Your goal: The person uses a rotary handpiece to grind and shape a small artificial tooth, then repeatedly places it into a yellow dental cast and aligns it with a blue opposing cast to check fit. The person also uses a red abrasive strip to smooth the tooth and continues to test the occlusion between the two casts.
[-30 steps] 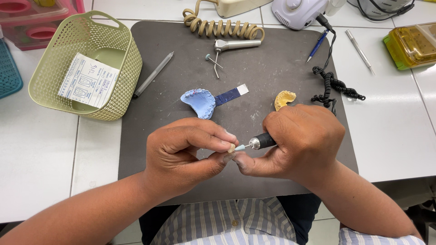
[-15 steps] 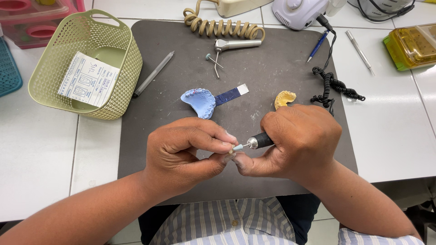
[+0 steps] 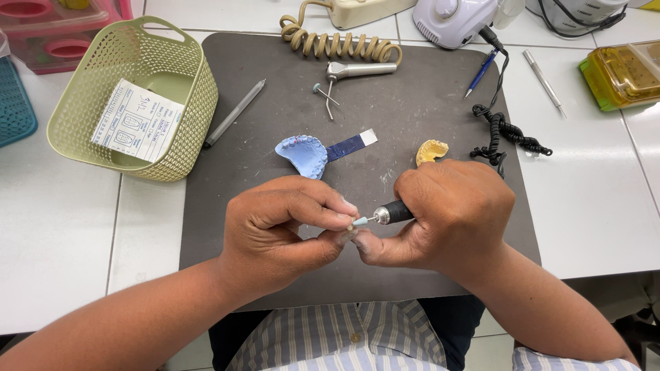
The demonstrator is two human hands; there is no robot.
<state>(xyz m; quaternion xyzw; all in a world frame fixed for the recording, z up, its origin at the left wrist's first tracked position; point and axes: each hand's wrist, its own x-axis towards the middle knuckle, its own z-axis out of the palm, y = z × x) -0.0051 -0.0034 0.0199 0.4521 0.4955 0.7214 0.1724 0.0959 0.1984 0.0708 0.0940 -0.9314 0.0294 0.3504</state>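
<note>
My right hand (image 3: 450, 216) grips a black rotary handpiece (image 3: 392, 212) whose small pale blue tip (image 3: 359, 222) points left. That tip touches the fingertips of my left hand (image 3: 282, 230), which pinches something too small and hidden to make out. Both hands hover over the front of a dark grey work mat (image 3: 412, 124). Just beyond them lie a blue dental cast (image 3: 302, 154) with a dark blue strip (image 3: 350, 145) beside it, and a yellow dental cast (image 3: 431, 150) partly behind my right hand.
A green basket (image 3: 130, 96) holding a printed paper card stands at the left. On the mat lie a grey pen (image 3: 234, 113), a metal handpiece (image 3: 359, 69) and loose burs (image 3: 323, 93). A coiled black cable (image 3: 505, 130), blue pen (image 3: 480, 73), yellow box (image 3: 622, 72) sit right.
</note>
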